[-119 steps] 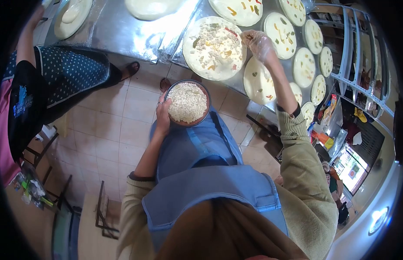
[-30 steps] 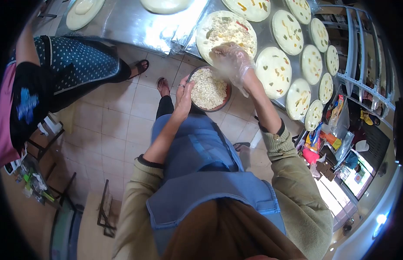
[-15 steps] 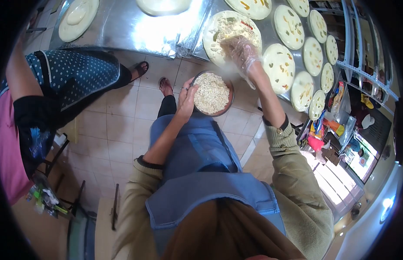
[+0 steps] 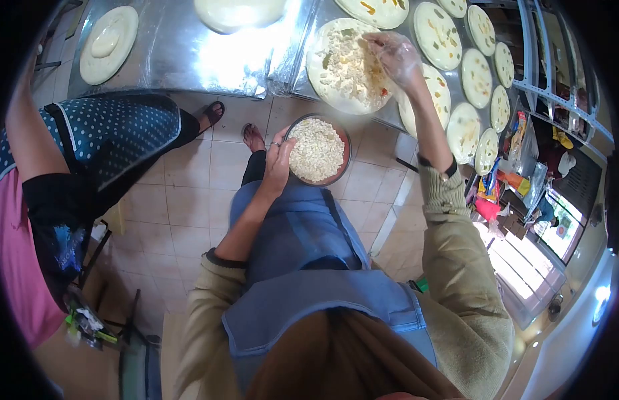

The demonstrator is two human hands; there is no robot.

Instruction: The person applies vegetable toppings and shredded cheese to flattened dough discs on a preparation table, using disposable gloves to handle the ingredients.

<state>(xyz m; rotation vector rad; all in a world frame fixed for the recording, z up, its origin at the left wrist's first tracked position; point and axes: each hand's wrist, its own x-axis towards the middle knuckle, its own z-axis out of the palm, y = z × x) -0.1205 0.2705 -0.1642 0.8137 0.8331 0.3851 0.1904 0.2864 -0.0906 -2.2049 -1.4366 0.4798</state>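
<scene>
The right hand (image 4: 397,59), gloved, hangs over the dough's (image 4: 349,104) far right rim, fingers bent; whether they pinch crumbs, I cannot tell. Most dough spreads leftward, by the bench's (image 4: 179,50) near edge. The left hand (image 4: 277,165) grips the bowl (image 4: 347,143) bodyward of that edge — another round (image 4: 441,95) lies right, partly behind the right wrist.

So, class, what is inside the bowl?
Pale crumbly pieces lie in the bowl, leaving some reddish inner wall bare; they cover its bottom, so that cannot be seen.
</scene>
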